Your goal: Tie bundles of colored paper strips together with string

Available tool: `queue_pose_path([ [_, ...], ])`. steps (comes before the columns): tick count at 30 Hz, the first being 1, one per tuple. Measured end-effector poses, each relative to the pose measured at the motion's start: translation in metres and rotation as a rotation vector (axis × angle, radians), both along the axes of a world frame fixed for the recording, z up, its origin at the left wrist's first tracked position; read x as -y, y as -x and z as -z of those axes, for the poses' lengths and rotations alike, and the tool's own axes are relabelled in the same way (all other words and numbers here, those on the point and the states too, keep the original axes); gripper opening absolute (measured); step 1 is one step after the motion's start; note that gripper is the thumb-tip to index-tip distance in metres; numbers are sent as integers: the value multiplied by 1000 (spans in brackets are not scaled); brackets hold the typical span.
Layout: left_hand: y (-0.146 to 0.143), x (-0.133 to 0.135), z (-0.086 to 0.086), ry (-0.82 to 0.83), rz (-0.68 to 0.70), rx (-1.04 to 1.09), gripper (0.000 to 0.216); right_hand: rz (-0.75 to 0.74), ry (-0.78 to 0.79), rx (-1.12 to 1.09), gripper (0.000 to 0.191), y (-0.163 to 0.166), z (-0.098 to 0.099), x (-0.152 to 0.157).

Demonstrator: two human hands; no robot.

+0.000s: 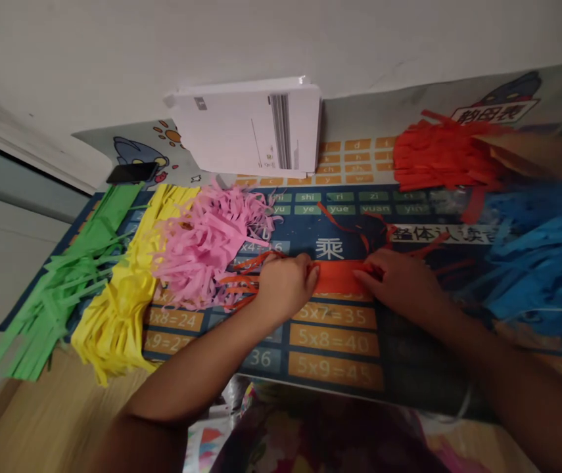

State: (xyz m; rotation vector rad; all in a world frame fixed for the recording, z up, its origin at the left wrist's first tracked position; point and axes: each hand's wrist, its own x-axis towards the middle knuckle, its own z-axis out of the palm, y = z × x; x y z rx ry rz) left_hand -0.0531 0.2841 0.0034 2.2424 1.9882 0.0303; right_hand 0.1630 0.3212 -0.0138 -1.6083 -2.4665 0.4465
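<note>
My left hand pinches one side of a strip of orange-red fringed tissue paper. The fingers of my right hand close on its other side. The strip's uncut middle lies flat between my hands, low over the printed table cover. Thin cut strands stick out beyond both hands. Left of my left hand lies a fluffy bunch of pink fringed tissue paper. Blue fringed tissue paper is to the right of my right hand.
Yellow and green fringed paper lie at the left, overhanging the front edge. A white boxlike pack leans on the wall. A dark phone lies back left. Another person's blurred hand is at the red paper pile.
</note>
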Motion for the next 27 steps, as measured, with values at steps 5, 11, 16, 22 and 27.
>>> queue_pose_path([
  [5, 0, 0, -1, 20, 1, -6, 29, 52, 30, 6, 25, 1, -1, -2],
  [11, 1, -1, -3, 44, 2, 15, 27, 81, 69, 21, 29, 2, -3, -3],
  [16, 0, -1, -3, 49, -5, 14, 26, 53, 25, -2, 30, 1, 0, -4],
  [22, 6, 0, 1, -175, 94, 65, 18, 160, 72, -10, 22, -4, -1, -6],
  [27, 11, 2, 0, -233, 501, -29, 25, 75, -174, -56, 31, -12, 0, -11],
])
